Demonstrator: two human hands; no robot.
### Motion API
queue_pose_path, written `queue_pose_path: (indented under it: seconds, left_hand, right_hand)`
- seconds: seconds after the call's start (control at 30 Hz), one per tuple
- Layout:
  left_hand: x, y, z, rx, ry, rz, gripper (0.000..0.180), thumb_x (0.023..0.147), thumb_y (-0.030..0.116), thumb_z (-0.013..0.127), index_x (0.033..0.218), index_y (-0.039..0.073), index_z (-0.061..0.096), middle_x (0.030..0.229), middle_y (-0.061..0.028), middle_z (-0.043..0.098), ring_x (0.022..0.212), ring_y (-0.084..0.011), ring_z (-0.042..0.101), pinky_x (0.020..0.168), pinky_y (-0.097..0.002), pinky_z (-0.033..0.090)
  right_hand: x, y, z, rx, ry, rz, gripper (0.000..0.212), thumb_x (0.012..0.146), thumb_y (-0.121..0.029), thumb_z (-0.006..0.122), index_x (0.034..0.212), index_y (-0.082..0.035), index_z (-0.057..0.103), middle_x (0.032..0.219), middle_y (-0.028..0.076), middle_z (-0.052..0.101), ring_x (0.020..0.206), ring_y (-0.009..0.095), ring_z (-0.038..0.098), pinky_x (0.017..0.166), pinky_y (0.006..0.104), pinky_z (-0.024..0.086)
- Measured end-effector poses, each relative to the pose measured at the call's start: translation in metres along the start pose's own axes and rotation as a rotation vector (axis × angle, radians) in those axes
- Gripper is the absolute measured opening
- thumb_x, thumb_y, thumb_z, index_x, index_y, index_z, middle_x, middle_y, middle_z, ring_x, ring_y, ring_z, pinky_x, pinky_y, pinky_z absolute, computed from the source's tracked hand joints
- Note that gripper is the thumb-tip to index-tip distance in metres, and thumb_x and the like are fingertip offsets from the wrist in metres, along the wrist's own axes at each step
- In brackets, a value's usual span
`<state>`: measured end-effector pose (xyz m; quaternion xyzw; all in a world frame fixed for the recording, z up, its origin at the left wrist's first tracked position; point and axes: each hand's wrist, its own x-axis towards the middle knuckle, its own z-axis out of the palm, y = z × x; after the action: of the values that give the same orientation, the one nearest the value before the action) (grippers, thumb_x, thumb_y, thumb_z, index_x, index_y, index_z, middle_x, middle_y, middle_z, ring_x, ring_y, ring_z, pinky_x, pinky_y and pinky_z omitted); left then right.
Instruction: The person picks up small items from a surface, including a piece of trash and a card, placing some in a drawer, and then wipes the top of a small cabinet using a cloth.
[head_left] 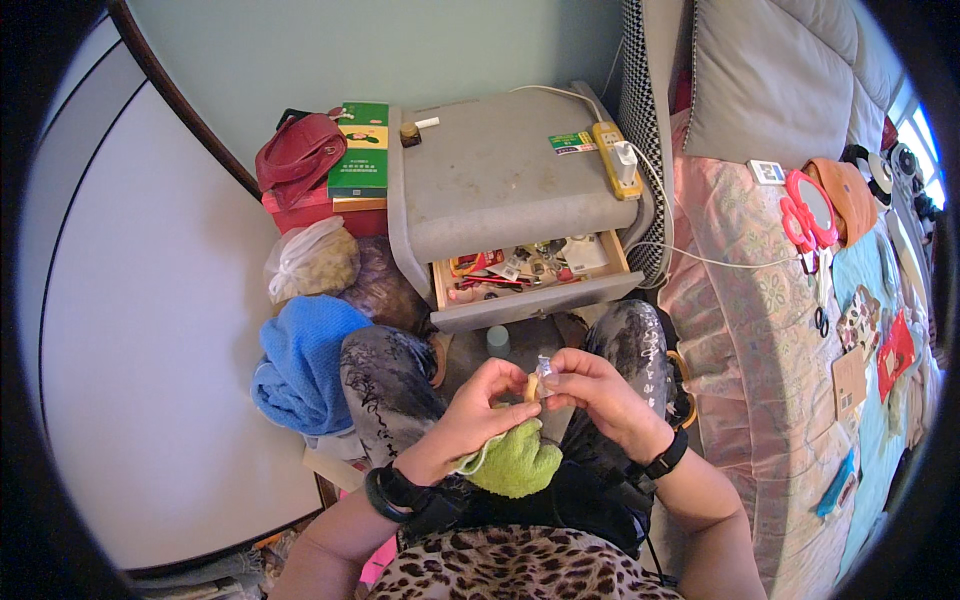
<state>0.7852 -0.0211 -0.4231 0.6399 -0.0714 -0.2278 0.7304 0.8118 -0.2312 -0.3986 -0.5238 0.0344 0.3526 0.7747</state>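
Green cloth (pixel 520 462) under both hands, small clear packet (pixel 543 372) pinched between fingertips

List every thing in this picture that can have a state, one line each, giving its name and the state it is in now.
Bedside drawer: pulled open, full of small items.
Power strip: on the cabinet top, a white plug in it.
Small clear-wrapped item: pinched between both hands.
Left hand: fingers closed on the item.
Right hand: fingers closed on the item.
Green cloth: bunched on the lap.
Red bag: closed.
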Motion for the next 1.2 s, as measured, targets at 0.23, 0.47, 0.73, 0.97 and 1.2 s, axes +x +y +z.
queue_pose_path:
  seconds: [0.23,0.47,0.73,0.97,1.2]
  left_hand:
    - [-0.009,0.024,-0.005,-0.038,-0.127,-0.039,0.041,0.091,0.014,0.068,0.123,0.003,0.044,0.111,-0.0104,0.065,0.105,-0.0150,0.059,0.090,-0.0307,0.046]
    - [-0.040,0.027,-0.042,-0.087,-0.052,-0.188,0.040,0.091,0.009,0.065,0.124,0.003,0.044,0.110,-0.0134,0.065,0.100,-0.0157,0.061,0.086,-0.0302,0.049]
    - [-0.029,0.014,-0.031,-0.197,-0.116,-0.162,0.038,0.093,0.010,0.064,0.124,0.001,0.043,0.111,-0.0138,0.065,0.104,-0.0156,0.060,0.088,-0.0290,0.047]
    - [-0.028,0.017,-0.028,-0.227,-0.127,-0.137,0.037,0.093,0.010,0.063,0.124,0.002,0.044,0.112,-0.0135,0.064,0.104,-0.0157,0.059,0.089,-0.0298,0.047]
    - [-0.032,0.028,-0.022,-0.291,-0.099,-0.129,0.036,0.094,0.011,0.063,0.124,0.003,0.046,0.112,-0.0126,0.063,0.104,-0.0157,0.059,0.091,-0.0295,0.047]
  right_hand:
    - [-0.019,-0.022,0.000,0.260,-0.042,-0.050,0.012,0.093,-0.008,0.059,0.104,-0.003,0.059,0.100,0.007,0.068,0.090,0.016,0.067,0.082,0.0293,0.054]
    - [-0.096,-0.092,0.058,0.131,-0.237,-0.273,0.020,0.089,-0.022,0.066,0.092,-0.006,0.055,0.091,0.016,0.058,0.086,0.024,0.062,0.072,0.0326,0.049]
    - [-0.137,-0.111,0.113,0.355,-0.752,-0.659,0.011,0.088,-0.007,0.068,0.092,0.004,0.065,0.095,0.021,0.065,0.073,0.031,0.064,0.065,0.0390,0.055]
    - [-0.126,-0.125,0.122,0.077,-0.708,-1.023,0.011,0.089,-0.006,0.068,0.081,0.001,0.069,0.093,0.019,0.067,0.077,0.031,0.065,0.067,0.0379,0.055]
    - [-0.135,-0.128,0.139,0.175,-0.579,-1.009,0.022,0.090,-0.018,0.070,0.081,0.002,0.070,0.093,0.018,0.069,0.080,0.032,0.065,0.068,0.0379,0.054]
